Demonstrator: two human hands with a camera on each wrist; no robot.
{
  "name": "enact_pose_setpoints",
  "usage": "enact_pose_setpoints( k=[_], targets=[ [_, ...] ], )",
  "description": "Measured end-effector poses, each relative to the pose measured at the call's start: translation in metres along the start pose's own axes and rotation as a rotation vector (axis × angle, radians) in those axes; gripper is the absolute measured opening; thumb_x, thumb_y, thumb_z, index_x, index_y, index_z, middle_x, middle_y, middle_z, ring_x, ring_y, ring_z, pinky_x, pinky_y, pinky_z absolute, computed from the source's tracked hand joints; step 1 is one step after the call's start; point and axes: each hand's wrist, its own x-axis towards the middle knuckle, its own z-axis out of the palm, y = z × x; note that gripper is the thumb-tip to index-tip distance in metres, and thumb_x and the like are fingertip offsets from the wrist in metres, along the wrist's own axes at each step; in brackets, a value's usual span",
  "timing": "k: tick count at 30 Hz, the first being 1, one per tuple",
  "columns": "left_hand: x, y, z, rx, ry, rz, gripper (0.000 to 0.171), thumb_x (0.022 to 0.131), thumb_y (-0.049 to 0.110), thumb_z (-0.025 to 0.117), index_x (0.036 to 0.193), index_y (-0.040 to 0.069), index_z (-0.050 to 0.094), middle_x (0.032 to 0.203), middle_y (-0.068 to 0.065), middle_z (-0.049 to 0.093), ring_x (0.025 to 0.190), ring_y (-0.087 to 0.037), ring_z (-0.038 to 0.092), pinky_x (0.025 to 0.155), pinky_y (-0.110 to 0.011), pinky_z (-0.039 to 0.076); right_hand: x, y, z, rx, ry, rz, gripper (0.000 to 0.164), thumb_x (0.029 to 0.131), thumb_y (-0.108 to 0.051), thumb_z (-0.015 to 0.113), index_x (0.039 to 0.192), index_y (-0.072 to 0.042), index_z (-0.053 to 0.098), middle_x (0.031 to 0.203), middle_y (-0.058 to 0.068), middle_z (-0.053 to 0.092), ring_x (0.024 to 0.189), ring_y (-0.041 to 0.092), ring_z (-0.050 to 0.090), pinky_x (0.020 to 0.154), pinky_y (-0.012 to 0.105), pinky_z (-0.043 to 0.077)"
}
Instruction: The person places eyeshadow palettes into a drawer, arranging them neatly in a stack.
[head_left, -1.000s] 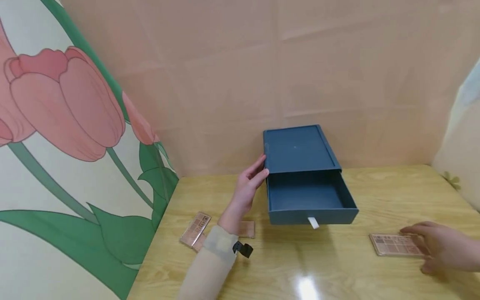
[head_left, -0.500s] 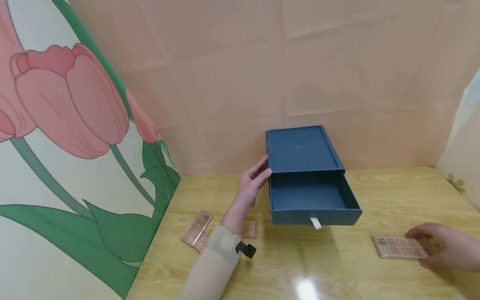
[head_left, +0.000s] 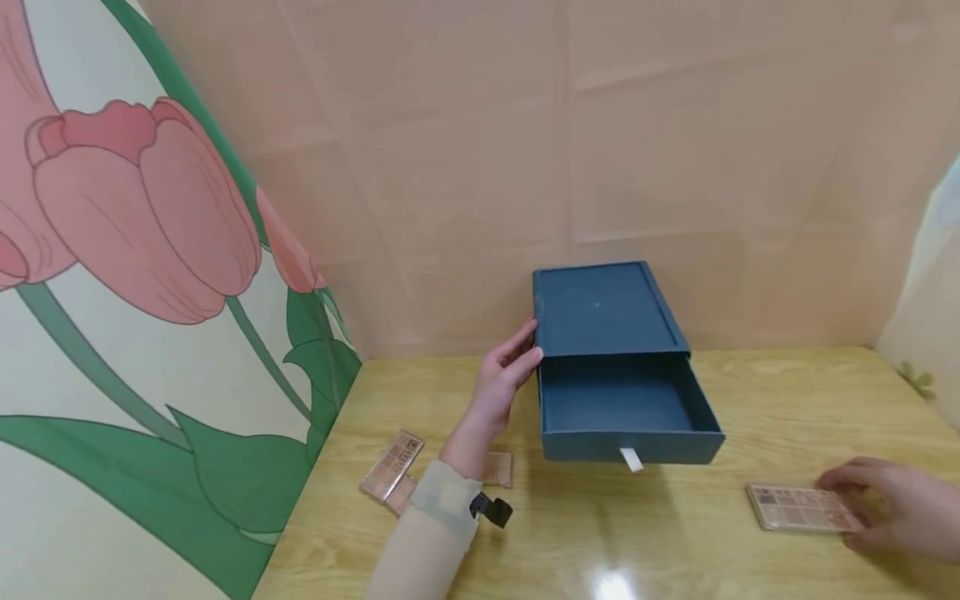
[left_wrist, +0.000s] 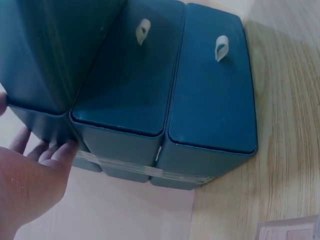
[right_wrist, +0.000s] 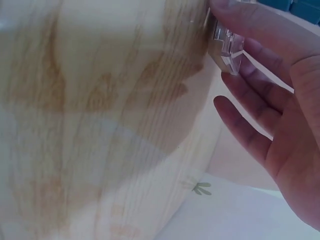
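My right hand (head_left: 903, 510) pinches the right end of an eyeshadow palette (head_left: 797, 507) at the right of the table. In the right wrist view, thumb and fingers hold the clear edge of that palette (right_wrist: 227, 50). A dark blue stacked drawer unit (head_left: 607, 308) stands at the back, its top drawer (head_left: 633, 447) pulled out and bare inside. Against the unit's left side lies my left hand (head_left: 498, 387), fingers fairly straight, thumb at the front edge. The left wrist view shows two closed lower drawers (left_wrist: 212, 100) with white pull tabs.
Left of my left forearm, an eyeshadow palette (head_left: 393, 463) overlaps another palette (head_left: 401, 495). One more palette (head_left: 498, 468) is partly hidden behind my left wrist. A pink cloth (head_left: 450, 167) hangs behind the wooden table (head_left: 585, 533); a tulip-print panel (head_left: 135, 217) borders the left.
The thumb and fingers of my right hand have closed in on the palette's right end. My left hand stays at the drawer unit. The head view has shifted slightly.
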Motion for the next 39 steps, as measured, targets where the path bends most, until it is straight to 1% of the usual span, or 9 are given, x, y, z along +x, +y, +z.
enact_pose_setpoints(
  k=[4, 10, 13, 19, 23, 28, 32, 35, 39],
  targets=[
    [0.001, 0.001, -0.002, 0.009, 0.009, -0.004, 0.052, 0.105, 0.019, 0.069, 0.156, 0.019, 0.058, 0.165, 0.004, 0.047, 0.153, -0.017, 0.041, 0.122, -0.045, 0.038, 0.004, -0.004, -0.004, -0.008, 0.03, 0.004, 0.076, 0.048, -0.049, 0.103, 0.111, -0.014, 0.078, 0.105, -0.002, 0.072, 0.085, 0.001, 0.063, 0.063, 0.042, 0.06],
    [0.002, 0.001, -0.003, 0.011, 0.014, -0.008, 0.052, 0.104, 0.019, 0.07, 0.155, 0.02, 0.059, 0.163, 0.002, 0.049, 0.151, -0.018, 0.044, 0.121, -0.044, 0.04, 0.004, -0.002, -0.007, 0.015, 0.199, -0.104, 0.079, 0.04, -0.039, 0.105, 0.108, -0.012, 0.078, 0.101, -0.019, 0.066, 0.082, -0.006, 0.06, 0.056, 0.024, 0.054],
    [0.002, 0.001, -0.003, 0.009, 0.012, -0.007, 0.052, 0.104, 0.019, 0.071, 0.155, 0.02, 0.06, 0.163, 0.003, 0.05, 0.15, -0.018, 0.044, 0.12, -0.043, 0.041, 0.008, -0.007, -0.016, 0.05, 0.285, -0.091, 0.079, 0.036, -0.031, 0.106, 0.107, -0.012, 0.077, 0.101, -0.026, 0.063, 0.085, -0.008, 0.059, 0.053, 0.021, 0.051],
    [0.004, 0.001, -0.003, 0.011, 0.007, -0.011, 0.052, 0.105, 0.02, 0.071, 0.155, 0.022, 0.059, 0.163, 0.004, 0.049, 0.151, -0.017, 0.044, 0.12, -0.043, 0.04, 0.026, -0.033, -0.057, 0.126, 0.411, -0.003, 0.079, 0.036, -0.021, 0.108, 0.108, -0.011, 0.078, 0.113, -0.04, 0.054, 0.095, -0.018, 0.049, 0.051, 0.017, 0.049],
    [0.004, 0.0, -0.003, 0.015, 0.003, -0.013, 0.052, 0.105, 0.021, 0.071, 0.155, 0.022, 0.059, 0.164, 0.004, 0.048, 0.151, -0.017, 0.043, 0.121, -0.044, 0.039, 0.043, -0.051, -0.091, 0.252, 0.468, 0.033, 0.079, 0.04, -0.009, 0.107, 0.114, -0.012, 0.079, 0.12, -0.047, 0.048, 0.104, -0.023, 0.039, 0.057, 0.008, 0.045],
    [0.002, 0.001, -0.003, 0.012, -0.008, -0.009, 0.053, 0.105, 0.022, 0.07, 0.156, 0.022, 0.058, 0.165, 0.003, 0.047, 0.152, -0.017, 0.042, 0.122, -0.043, 0.038, 0.065, -0.08, -0.13, 0.409, 0.466, 0.095, 0.077, 0.051, 0.001, 0.104, 0.123, -0.01, 0.078, 0.119, -0.04, 0.056, 0.107, -0.019, 0.046, 0.066, 0.004, 0.044],
    [0.0, 0.0, -0.004, 0.008, -0.006, -0.009, 0.053, 0.105, 0.022, 0.07, 0.157, 0.022, 0.057, 0.165, 0.003, 0.047, 0.152, -0.017, 0.042, 0.122, -0.044, 0.038, 0.083, -0.111, -0.155, 0.366, 0.353, 0.16, 0.073, 0.063, -0.015, 0.106, 0.13, -0.014, 0.077, 0.117, -0.038, 0.055, 0.092, -0.017, 0.056, 0.064, 0.012, 0.051],
    [0.0, 0.0, -0.005, 0.013, -0.006, -0.013, 0.053, 0.105, 0.024, 0.071, 0.156, 0.023, 0.058, 0.165, 0.003, 0.047, 0.152, -0.017, 0.042, 0.122, -0.045, 0.037, 0.095, -0.137, -0.169, 0.311, 0.256, 0.18, 0.071, 0.068, -0.032, 0.104, 0.132, -0.024, 0.076, 0.122, -0.024, 0.063, 0.082, -0.01, 0.061, 0.059, 0.022, 0.054],
    [0.0, 0.002, -0.004, 0.018, 0.004, -0.021, 0.053, 0.103, 0.024, 0.072, 0.155, 0.023, 0.059, 0.164, 0.002, 0.049, 0.151, -0.018, 0.044, 0.122, -0.046, 0.038, 0.113, -0.168, -0.176, 0.273, 0.235, 0.094, 0.069, 0.068, -0.035, 0.104, 0.131, -0.027, 0.077, 0.123, 0.003, 0.074, 0.085, -0.002, 0.064, 0.064, 0.022, 0.055]
  ],
)
